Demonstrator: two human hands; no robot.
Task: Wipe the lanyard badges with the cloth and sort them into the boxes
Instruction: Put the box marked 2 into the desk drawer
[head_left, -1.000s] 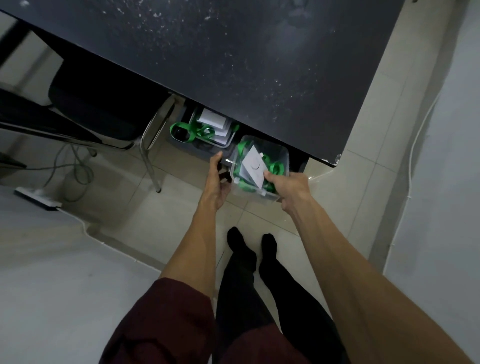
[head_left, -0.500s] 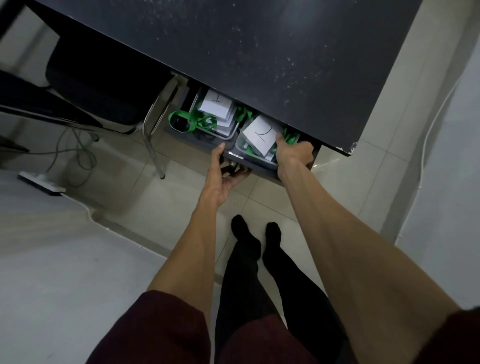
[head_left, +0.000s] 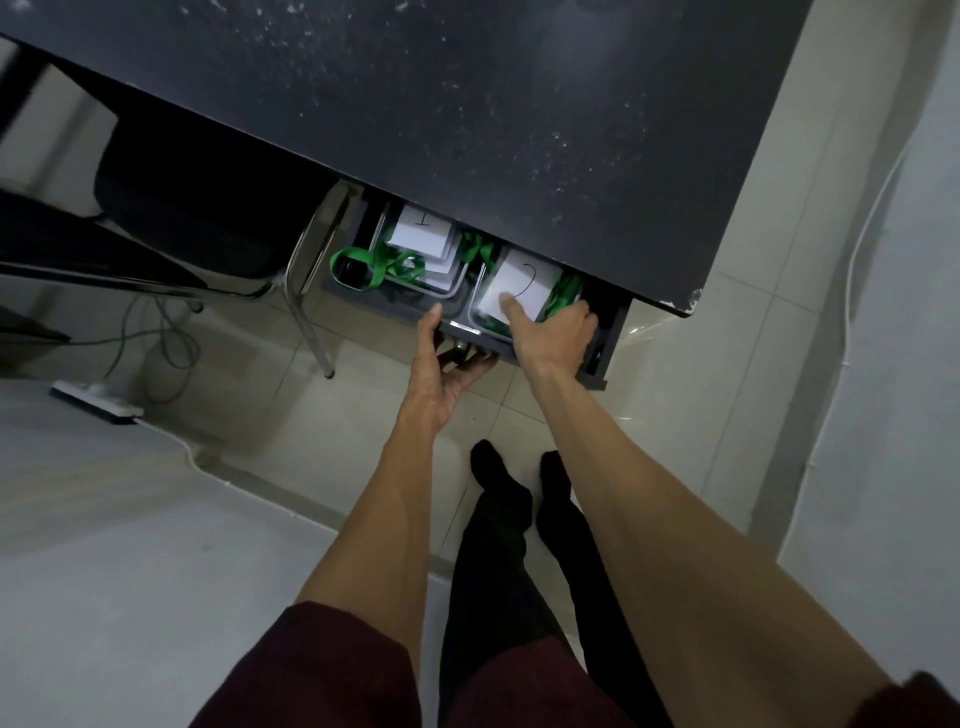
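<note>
An open dark drawer (head_left: 607, 353) sticks out under the black table (head_left: 467, 104). Two clear boxes sit inside it. The left box (head_left: 458, 287) has a white paper marked 1 (head_left: 421, 234), and green lanyards (head_left: 363, 267) spill over its side. The right box (head_left: 480, 316) carries a paper marked 2 (head_left: 522, 286) over more green lanyards (head_left: 563, 293). My right hand (head_left: 553, 332) grips this box's near edge, thumb on the paper. My left hand (head_left: 447, 374) holds the drawer front, thumb on top and fingers underneath. No cloth is visible.
A black chair (head_left: 182, 218) with a chrome leg (head_left: 306, 312) stands left of the drawer. Cables (head_left: 156, 338) and a white power strip (head_left: 98, 405) lie on the tiled floor. My feet in black socks (head_left: 498, 478) are below the drawer. A wall rises on the right.
My right hand carried the box marked 2 from in front of the drawer into it, beside the box marked 1. My left hand stayed at the drawer front.
</note>
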